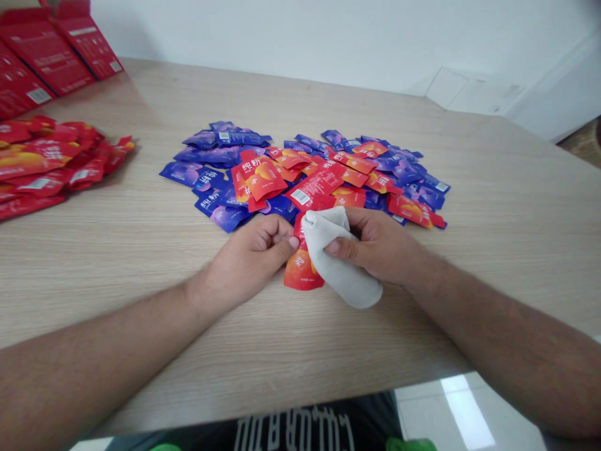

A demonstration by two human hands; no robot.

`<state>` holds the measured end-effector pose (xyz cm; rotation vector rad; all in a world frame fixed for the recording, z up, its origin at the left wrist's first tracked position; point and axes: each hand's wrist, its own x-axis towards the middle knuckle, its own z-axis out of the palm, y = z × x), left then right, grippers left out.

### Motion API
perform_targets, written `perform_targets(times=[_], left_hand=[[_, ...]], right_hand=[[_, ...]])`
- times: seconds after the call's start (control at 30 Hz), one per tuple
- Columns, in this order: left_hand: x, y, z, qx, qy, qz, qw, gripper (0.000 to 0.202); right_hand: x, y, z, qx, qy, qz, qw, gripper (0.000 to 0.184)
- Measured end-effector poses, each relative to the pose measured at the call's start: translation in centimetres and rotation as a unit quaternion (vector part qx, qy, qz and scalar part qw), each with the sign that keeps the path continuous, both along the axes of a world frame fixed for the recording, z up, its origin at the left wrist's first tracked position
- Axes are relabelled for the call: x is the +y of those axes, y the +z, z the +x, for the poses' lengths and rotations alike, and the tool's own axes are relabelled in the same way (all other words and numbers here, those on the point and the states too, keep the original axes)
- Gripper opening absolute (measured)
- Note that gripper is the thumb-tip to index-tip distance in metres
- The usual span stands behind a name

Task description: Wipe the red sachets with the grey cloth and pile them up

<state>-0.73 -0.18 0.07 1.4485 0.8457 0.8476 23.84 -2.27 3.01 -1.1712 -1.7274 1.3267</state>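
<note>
Between my hands, near the middle of the table, is a red and orange sachet (300, 272). My left hand (263, 247) pinches its left edge between thumb and fingers. A folded white cloth (340, 266) is gripped in my right hand (375, 244) and lies against the sachet's right side, covering part of it. Just beyond my hands spreads a mixed pile: red sachets (263, 178) lie over and among blue-purple sachets (225, 210). The fingers of my right hand are partly hidden behind the cloth.
A heap of red pouches (51, 160) lies at the left of the wooden table (164, 357). Behind it stand red printed boxes (47, 56). A white wall (300, 44) borders the table's far edge, with a pale flat panel (469, 91) at the back right.
</note>
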Motion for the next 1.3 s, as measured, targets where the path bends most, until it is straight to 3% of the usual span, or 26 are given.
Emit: perform_targets(times=[0.13, 0.23, 0.3, 0.43, 0.53, 0.67, 0.73, 0.93, 1.13, 1.2, 1.3], left_hand=[[-0.1, 0.4, 0.0, 0.085, 0.022, 0.064, 0.994, 0.026], [-0.2, 0.4, 0.0, 0.06, 0.014, 0.056, 0.997, 0.026], [-0.2, 0.3, 0.0, 0.039, 0.006, 0.043, 0.998, 0.026], [-0.3, 0.4, 0.1, 0.053, 0.014, 0.057, 0.997, 0.023], [-0.3, 0.5, 0.2, 0.054, 0.02, 0.052, 0.997, 0.024], [0.1, 0.0, 0.2, 0.019, 0.016, 0.011, 1.0, 0.023], [0.3, -0.2, 0.1, 0.005, 0.005, -0.006, 1.0, 0.021], [0.3, 0.0, 0.1, 0.038, -0.003, 0.006, 0.999, 0.025], [0.0, 0.4, 0.4, 0.029, 0.009, 0.004, 1.0, 0.02], [-0.1, 0.5, 0.4, 0.037, 0.001, 0.012, 0.999, 0.02], [-0.2, 0.8, 0.3, 0.057, -0.022, 0.032, 0.998, 0.022]], right_hand=[[-0.3, 0.0, -0.4, -0.011, 0.005, 0.002, 1.0, 0.05], [-0.4, 0.3, -0.3, -0.046, -0.012, 0.036, 0.998, 0.049], [-0.3, 0.9, 0.0, -0.107, -0.051, 0.102, 0.988, 0.045], [-0.1, 1.8, 0.6, -0.245, -0.118, 0.304, 0.913, 0.031], [-0.7, 1.6, 0.1, -0.305, -0.092, 0.384, 0.867, 0.022], [-2.3, 0.9, -1.2, -0.339, 0.072, 0.415, 0.841, 0.009], [-2.6, 0.8, -1.4, -0.347, 0.118, 0.427, 0.826, 0.009], [-1.0, 0.8, -0.1, -0.362, -0.056, 0.416, 0.833, 0.02], [-1.8, 0.6, -0.9, -0.349, 0.072, 0.422, 0.833, 0.008], [-1.6, 0.7, -0.7, -0.354, 0.037, 0.422, 0.834, 0.012], [-0.6, 0.6, 0.1, -0.348, -0.071, 0.424, 0.833, 0.023]])
